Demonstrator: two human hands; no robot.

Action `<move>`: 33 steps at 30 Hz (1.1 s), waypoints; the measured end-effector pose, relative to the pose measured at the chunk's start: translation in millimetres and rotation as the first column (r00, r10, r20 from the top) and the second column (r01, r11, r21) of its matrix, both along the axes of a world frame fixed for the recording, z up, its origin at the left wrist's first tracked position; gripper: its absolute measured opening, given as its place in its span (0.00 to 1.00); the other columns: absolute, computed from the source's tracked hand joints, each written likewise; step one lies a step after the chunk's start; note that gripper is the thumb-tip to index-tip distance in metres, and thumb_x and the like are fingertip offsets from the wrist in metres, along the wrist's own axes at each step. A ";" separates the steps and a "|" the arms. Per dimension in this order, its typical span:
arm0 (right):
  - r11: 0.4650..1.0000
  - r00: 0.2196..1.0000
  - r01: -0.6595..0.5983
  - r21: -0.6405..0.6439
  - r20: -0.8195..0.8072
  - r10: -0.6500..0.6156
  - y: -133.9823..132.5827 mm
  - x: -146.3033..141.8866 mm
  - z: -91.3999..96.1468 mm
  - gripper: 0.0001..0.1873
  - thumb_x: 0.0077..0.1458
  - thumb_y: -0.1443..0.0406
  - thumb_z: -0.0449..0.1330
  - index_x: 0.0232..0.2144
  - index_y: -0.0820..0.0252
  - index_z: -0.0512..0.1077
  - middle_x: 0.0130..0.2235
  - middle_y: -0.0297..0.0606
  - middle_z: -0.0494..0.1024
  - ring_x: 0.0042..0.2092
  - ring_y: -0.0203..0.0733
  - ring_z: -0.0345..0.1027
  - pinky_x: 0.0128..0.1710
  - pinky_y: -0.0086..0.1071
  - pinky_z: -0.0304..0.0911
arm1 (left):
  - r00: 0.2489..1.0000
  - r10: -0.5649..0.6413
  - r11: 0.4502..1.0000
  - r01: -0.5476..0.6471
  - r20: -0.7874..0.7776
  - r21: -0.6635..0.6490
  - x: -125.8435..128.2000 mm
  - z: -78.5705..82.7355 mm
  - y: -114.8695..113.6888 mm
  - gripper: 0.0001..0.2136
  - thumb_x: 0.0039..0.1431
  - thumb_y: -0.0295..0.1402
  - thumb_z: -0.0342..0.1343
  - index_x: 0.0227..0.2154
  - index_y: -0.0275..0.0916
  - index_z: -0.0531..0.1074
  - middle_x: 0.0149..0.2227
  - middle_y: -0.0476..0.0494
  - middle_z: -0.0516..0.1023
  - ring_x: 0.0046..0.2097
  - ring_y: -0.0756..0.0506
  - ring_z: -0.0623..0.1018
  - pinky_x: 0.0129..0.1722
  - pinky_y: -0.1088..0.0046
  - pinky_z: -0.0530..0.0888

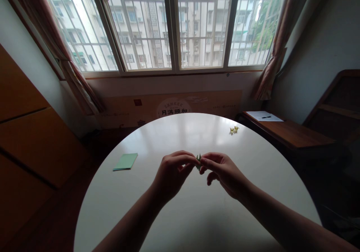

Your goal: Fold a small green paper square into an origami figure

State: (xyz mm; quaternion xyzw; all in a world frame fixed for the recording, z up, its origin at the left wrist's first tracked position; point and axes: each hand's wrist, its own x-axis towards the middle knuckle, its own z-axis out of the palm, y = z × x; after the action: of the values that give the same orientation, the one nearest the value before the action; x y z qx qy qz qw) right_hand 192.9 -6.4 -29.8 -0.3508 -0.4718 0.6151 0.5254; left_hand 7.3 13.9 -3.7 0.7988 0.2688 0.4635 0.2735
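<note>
Above the middle of the white round table (180, 214), a small folded piece of green paper (198, 162) with pointed tips is held between both hands. My left hand (176, 169) pinches its left side with thumb and fingers. From the right, my right hand (221, 169) grips it between thumb and index finger, with the other fingers curled below. The fingertips hide much of the paper. A stack of light green square paper (125, 161) lies on the table to the left. Two small yellow folded paper pieces (234, 130) stand close together toward the back right.
A wooden side table (300, 132) at the right bears a white sheet (263, 116) with a dark pen (266, 117) on it. A printed cardboard panel (120, 105) is behind the table, below a barred window (174, 27). Orange-brown cabinets (30, 139) are at the left.
</note>
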 end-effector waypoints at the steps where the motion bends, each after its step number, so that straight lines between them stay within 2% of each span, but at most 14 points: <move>1: 1.000 1.000 0.005 0.000 0.002 -0.005 0.5 0.0 -0.6 0.14 0.49 0.56 0.72 0.34 0.60 0.82 0.30 0.39 0.78 0.32 0.39 0.70 0.20 0.23 0.64 | 1.000 0.017 1.000 -0.017 -0.001 -0.007 0.5 -0.3 -0.4 0.06 0.61 0.28 0.60 0.29 0.38 0.80 0.32 0.43 0.81 0.31 0.49 0.78 0.26 0.78 0.70; 5: 0.999 0.999 0.023 0.035 0.025 -0.024 1.5 -0.2 -4.2 0.13 0.48 0.58 0.72 0.35 0.60 0.83 0.30 0.40 0.80 0.31 0.39 0.71 0.20 0.24 0.65 | 0.994 0.105 0.987 -0.100 0.039 -0.129 3.0 -2.9 -0.9 0.01 0.56 0.29 0.63 0.31 0.37 0.79 0.28 0.45 0.81 0.29 0.49 0.77 0.25 0.78 0.71; 8: 0.998 0.999 0.029 0.059 0.037 -0.031 1.5 -0.3 -6.0 0.12 0.49 0.59 0.72 0.35 0.60 0.83 0.30 0.40 0.81 0.31 0.39 0.71 0.20 0.24 0.65 | 0.989 0.109 0.963 -0.079 0.104 -0.258 4.0 -4.7 0.2 0.05 0.54 0.30 0.64 0.34 0.36 0.77 0.30 0.43 0.81 0.31 0.46 0.78 0.23 0.77 0.73; 11: 0.998 0.999 0.034 0.062 0.041 -0.036 1.3 0.0 -5.7 0.13 0.50 0.58 0.72 0.36 0.59 0.83 0.30 0.40 0.81 0.31 0.39 0.71 0.20 0.24 0.65 | 0.987 0.097 0.917 -0.038 0.130 -0.396 3.6 -3.6 1.9 0.07 0.52 0.32 0.65 0.33 0.34 0.77 0.29 0.42 0.80 0.31 0.46 0.77 0.20 0.78 0.72; 14: 0.996 0.996 0.053 0.074 0.064 -0.058 0.3 0.6 -4.3 0.14 0.51 0.56 0.71 0.36 0.59 0.83 0.31 0.40 0.81 0.30 0.38 0.72 0.20 0.24 0.65 | 0.992 0.074 0.855 -0.010 0.104 -0.518 2.3 0.0 3.2 0.11 0.55 0.38 0.63 0.32 0.33 0.77 0.28 0.44 0.77 0.27 0.49 0.74 0.18 0.79 0.71; 17: 0.986 0.988 0.097 0.136 0.106 -0.111 -0.7 0.5 -4.3 0.14 0.50 0.56 0.71 0.36 0.59 0.83 0.31 0.41 0.82 0.30 0.39 0.72 0.20 0.25 0.66 | 0.996 0.051 0.803 0.001 0.071 -0.596 1.7 2.6 3.2 0.15 0.57 0.42 0.61 0.31 0.32 0.78 0.29 0.43 0.77 0.26 0.50 0.72 0.17 0.80 0.70; 20: 0.969 0.976 0.144 0.200 0.135 -0.172 -0.9 -0.5 -5.9 0.14 0.47 0.56 0.73 0.33 0.60 0.82 0.29 0.41 0.82 0.28 0.40 0.73 0.19 0.25 0.66 | 1.000 0.029 0.794 -0.014 0.013 -0.608 2.4 2.4 2.1 0.15 0.55 0.42 0.62 0.31 0.31 0.78 0.27 0.44 0.76 0.26 0.50 0.72 0.16 0.81 0.69; 25: 0.956 0.961 0.182 0.229 0.167 -0.223 -1.7 -1.3 -5.1 0.15 0.45 0.56 0.74 0.32 0.61 0.82 0.28 0.42 0.82 0.28 0.42 0.74 0.19 0.26 0.66 | 0.999 0.039 0.809 -0.051 -0.033 -0.586 3.9 1.0 -0.3 0.13 0.55 0.39 0.62 0.32 0.32 0.80 0.24 0.45 0.76 0.25 0.50 0.73 0.17 0.80 0.70; 29: 0.962 0.963 0.153 0.226 0.185 -0.197 -3.2 -0.5 -4.0 0.15 0.48 0.56 0.72 0.33 0.61 0.82 0.30 0.43 0.83 0.28 0.41 0.73 0.19 0.27 0.66 | 0.995 0.076 0.838 -0.099 -0.065 -0.536 3.9 1.6 -1.4 0.12 0.56 0.39 0.61 0.30 0.33 0.80 0.23 0.46 0.77 0.24 0.51 0.73 0.19 0.81 0.70; 33: 0.978 0.972 0.112 0.174 0.184 -0.144 -2.6 0.0 -3.6 0.16 0.51 0.54 0.70 0.34 0.62 0.82 0.32 0.44 0.83 0.30 0.40 0.73 0.20 0.26 0.66 | 0.997 0.066 0.827 -0.080 -0.045 -0.557 4.1 1.4 -0.5 0.11 0.55 0.38 0.61 0.30 0.33 0.79 0.24 0.45 0.77 0.24 0.51 0.73 0.18 0.81 0.69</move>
State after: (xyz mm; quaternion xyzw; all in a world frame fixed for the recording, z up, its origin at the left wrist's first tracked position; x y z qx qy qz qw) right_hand 193.0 -9.1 -33.4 -0.3953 -0.5459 0.5020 0.5420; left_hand 11.4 13.5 -2.3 0.6789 0.4260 0.3653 0.4736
